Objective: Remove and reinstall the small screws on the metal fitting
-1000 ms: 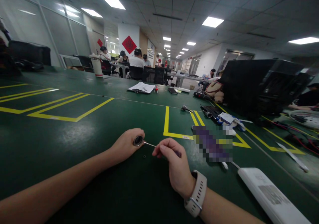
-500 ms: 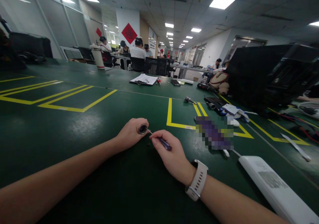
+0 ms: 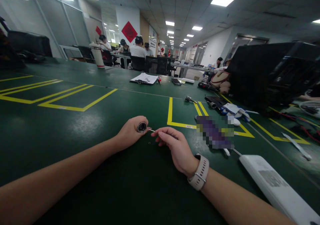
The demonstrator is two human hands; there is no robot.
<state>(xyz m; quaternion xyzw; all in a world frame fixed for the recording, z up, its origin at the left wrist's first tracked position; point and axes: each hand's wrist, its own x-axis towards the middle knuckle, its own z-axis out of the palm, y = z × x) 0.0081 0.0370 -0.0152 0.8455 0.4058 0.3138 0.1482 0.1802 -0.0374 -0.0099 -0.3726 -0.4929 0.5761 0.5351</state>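
Since the round metal piece looks stiff and probably slick, the left hand sensibly clasps its outside while the right hand pinches a thin-shafted tool.

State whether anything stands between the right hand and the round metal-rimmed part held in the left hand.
Only the slim tool held in the right hand spans the gap to the round part in the left hand. No obstacle shows; the tiny ring lies nearer the wearer.
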